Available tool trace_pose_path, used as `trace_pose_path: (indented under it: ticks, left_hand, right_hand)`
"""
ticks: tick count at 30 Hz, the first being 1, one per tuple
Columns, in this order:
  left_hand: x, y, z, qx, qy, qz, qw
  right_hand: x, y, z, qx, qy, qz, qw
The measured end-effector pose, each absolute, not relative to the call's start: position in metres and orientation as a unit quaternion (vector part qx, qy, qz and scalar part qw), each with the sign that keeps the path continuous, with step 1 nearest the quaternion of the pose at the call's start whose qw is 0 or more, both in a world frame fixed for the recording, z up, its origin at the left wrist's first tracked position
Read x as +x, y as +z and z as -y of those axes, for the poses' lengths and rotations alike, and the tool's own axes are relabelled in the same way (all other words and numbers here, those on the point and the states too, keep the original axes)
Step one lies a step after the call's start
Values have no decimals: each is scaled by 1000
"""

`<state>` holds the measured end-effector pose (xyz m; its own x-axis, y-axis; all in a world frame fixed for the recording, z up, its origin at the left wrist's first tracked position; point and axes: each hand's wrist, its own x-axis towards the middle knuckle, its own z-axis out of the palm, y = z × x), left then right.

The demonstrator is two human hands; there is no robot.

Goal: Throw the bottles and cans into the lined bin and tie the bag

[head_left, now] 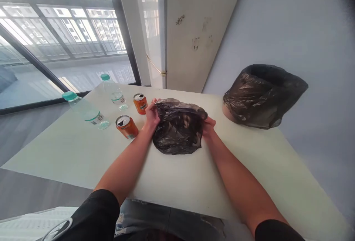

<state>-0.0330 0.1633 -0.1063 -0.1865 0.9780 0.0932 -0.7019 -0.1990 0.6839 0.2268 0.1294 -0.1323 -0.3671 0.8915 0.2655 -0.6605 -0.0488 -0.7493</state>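
Note:
A black plastic garbage bag (177, 133) lies in front of me on the table, its rim gathered and folded over. My left hand (152, 114) grips the rim on the left side, fingers closed on the plastic. On the opposite side my right hand (208, 126) holds the rim too, its fingers partly hidden by the bag. Just left of my left hand stand an orange soda can (140, 104) and, nearer to me, a second orange can (127, 127). What the bag contains, if anything, cannot be seen clearly.
Two clear plastic bottles with green caps, one farther back (114, 93) and one nearer (84, 111), stand left of the cans. At the right, a bin lined with a black bag (260, 97) stands by the wall. The white table (172, 182) borders a window (61, 23).

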Motion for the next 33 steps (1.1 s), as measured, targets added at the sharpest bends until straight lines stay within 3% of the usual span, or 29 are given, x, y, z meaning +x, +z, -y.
trace_pose_path:
  ticks: [2, 3, 6, 7, 8, 13, 16, 18, 21, 24, 26, 27, 28, 31, 33]
  left_hand:
    - [-32, -105, -162, 260, 722, -252, 589]
    - [-32, -104, -162, 257, 719, -252, 595]
    - [-31, -101, -160, 246, 717, -236, 609]
    - [-31, -100, -160, 241, 716, -223, 616]
    - [-31, -98, -159, 236, 715, -212, 624]
    - [-32, -96, -155, 223, 701, -212, 644]
    - [-31, -99, -154, 240, 686, -209, 655]
    - [-29, -101, -154, 258, 672, -210, 661]
    - [-28, -102, -156, 277, 664, -206, 663]
    - [-29, -100, -159, 284, 659, -214, 662]
    - [-29, -97, -160, 290, 653, -236, 659]
    - [-29, -96, -160, 292, 650, -245, 657]
    - [-30, -94, -160, 294, 649, -250, 655]
    - [-29, -93, -158, 302, 647, -226, 662]
    - [-27, -95, -156, 321, 628, -197, 682]
  right_hand:
    - [226, -125, -126, -124, 714, 423, 544]
    - [224, -121, -124, -100, 735, 465, 483]
    - [214, -112, -120, -19, 752, 646, 133]
    - [211, -110, -120, -12, 736, 673, 65]
    - [209, -111, -119, -21, 730, 680, 65]
    - [211, -120, -122, -106, 706, 514, 475]
    - [213, -119, -124, -215, 657, 391, 608]
    - [214, -117, -123, -271, 624, 349, 644]
    - [212, -115, -117, -210, 679, 469, 523]
    - [208, -113, -112, -89, 750, 618, 218]
    - [205, -112, -112, -43, 757, 645, 98]
    - [205, -113, -113, -37, 762, 638, 104]
    - [206, -114, -116, -44, 769, 616, 164]
    - [212, -117, -125, -137, 699, 474, 517]
    - [214, -117, -131, -196, 611, 395, 658]
